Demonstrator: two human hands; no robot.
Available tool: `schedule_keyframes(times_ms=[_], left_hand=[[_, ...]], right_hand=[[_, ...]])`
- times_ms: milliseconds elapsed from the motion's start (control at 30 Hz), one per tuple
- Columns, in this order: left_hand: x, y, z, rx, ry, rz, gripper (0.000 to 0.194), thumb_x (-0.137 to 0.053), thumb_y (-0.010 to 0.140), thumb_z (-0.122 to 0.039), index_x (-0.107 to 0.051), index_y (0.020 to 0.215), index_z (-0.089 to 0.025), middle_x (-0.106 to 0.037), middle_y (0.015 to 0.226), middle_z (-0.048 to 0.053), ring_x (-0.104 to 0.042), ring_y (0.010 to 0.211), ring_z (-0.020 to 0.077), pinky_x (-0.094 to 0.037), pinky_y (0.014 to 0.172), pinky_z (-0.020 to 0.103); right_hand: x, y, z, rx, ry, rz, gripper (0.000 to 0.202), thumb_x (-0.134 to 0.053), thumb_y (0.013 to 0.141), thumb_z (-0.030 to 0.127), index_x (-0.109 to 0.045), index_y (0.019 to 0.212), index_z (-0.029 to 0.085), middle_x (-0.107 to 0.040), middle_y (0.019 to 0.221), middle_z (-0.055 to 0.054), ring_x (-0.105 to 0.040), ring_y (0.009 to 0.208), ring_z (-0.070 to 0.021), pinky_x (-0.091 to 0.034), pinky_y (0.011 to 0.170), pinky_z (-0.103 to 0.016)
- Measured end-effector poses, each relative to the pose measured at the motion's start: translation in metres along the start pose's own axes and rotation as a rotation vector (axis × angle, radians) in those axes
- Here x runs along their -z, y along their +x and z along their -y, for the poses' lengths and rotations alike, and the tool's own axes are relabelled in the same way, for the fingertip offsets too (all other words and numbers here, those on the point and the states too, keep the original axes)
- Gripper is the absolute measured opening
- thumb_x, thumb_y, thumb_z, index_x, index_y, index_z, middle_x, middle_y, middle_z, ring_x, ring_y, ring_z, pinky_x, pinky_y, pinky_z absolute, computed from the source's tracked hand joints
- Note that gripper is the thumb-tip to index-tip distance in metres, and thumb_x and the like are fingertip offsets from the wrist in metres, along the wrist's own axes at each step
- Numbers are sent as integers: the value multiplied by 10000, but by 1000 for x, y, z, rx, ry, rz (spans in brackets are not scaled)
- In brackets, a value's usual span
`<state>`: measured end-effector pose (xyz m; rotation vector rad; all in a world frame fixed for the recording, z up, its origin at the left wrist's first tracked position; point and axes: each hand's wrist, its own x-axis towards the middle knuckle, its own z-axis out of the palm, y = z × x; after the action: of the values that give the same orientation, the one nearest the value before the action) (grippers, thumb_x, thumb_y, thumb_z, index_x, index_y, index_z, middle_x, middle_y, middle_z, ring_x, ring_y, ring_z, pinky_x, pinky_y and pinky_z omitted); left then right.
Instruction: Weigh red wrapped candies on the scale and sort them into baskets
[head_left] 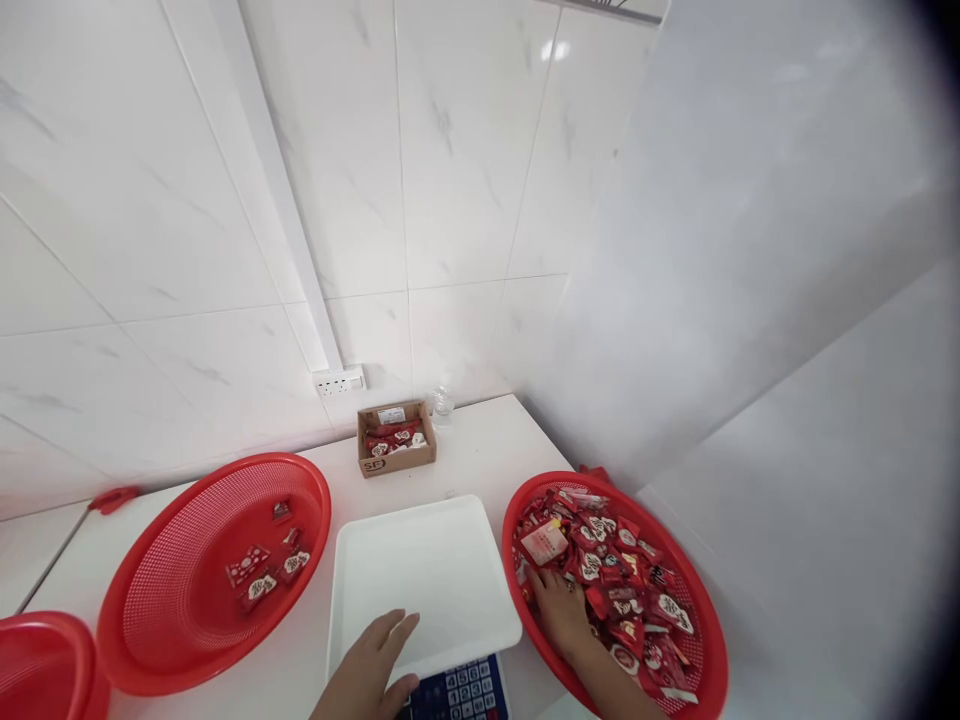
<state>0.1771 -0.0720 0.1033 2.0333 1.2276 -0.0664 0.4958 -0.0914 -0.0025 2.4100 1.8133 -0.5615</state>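
My right hand (559, 610) reaches into the red basket (716, 655) on the right, among many red wrapped packets (622, 600); its fingertips are buried there, so what they hold is hidden. Over the front edge of a white tray (420, 575) hovers my left hand (371, 665), fingers apart and holding nothing. The tray rests on a scale whose blue keypad (469, 690) shows below it. Nothing lies on the tray. In the left red basket (202, 560) are several red packets (259, 588).
A small cardboard box (397, 460) with red packets stands by the wall, beside a crumpled clear plastic item (442, 402). Another red basket (45, 670) is cut off at bottom left. A wall socket (339, 382) is behind the white table (480, 445).
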Motion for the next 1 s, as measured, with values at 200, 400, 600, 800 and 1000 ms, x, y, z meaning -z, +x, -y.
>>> schedule_keyframes(times_ms=[200, 400, 600, 800, 1000], left_hand=[[2, -9, -11, 16, 30, 6, 530, -444, 827, -284, -403, 1351, -221, -394, 1420, 56, -359, 1296, 204, -286, 1085, 371], [2, -9, -4, -37, 53, -47, 490, -404, 859, -332, -412, 1337, -226, -431, 1393, 67, -393, 1271, 208, -323, 1058, 406], [-1, -8, -2, -36, 62, -61, 476, -399, 863, -341, -428, 1323, -221, -453, 1375, 68, -412, 1257, 209, -341, 1045, 399], [-6, -10, -1, -30, 51, -44, 482, -402, 858, -304, -415, 1329, -201, -445, 1379, 74, -397, 1265, 203, -325, 1055, 385], [-11, -11, 7, 6, 64, -37, 498, -412, 852, -296, -390, 1342, -212, -420, 1397, 74, -373, 1282, 201, -317, 1057, 385]], right_hand=[[17, -5, 7, -21, 41, -21, 363, -313, 855, 231, -588, 1091, 217, -649, 1099, -101, -554, 1057, -272, -313, 900, -427], [40, -5, 1, -123, 400, -175, 307, -305, 867, 275, -572, 1001, 203, -675, 974, -72, -612, 903, -207, -395, 781, -297], [69, -1, -9, -230, 792, -460, 346, -330, 830, 413, -522, 1019, 196, -628, 1012, -83, -587, 896, -224, -437, 801, -352], [80, -6, 48, -127, 1227, -251, 315, -503, 760, 457, -551, 957, 216, -641, 896, -45, -599, 815, -182, -492, 753, -319], [66, -13, 104, 54, 1354, 107, 364, -605, 702, 399, -563, 1009, 208, -594, 1083, -62, -586, 891, -161, -517, 715, -304]])
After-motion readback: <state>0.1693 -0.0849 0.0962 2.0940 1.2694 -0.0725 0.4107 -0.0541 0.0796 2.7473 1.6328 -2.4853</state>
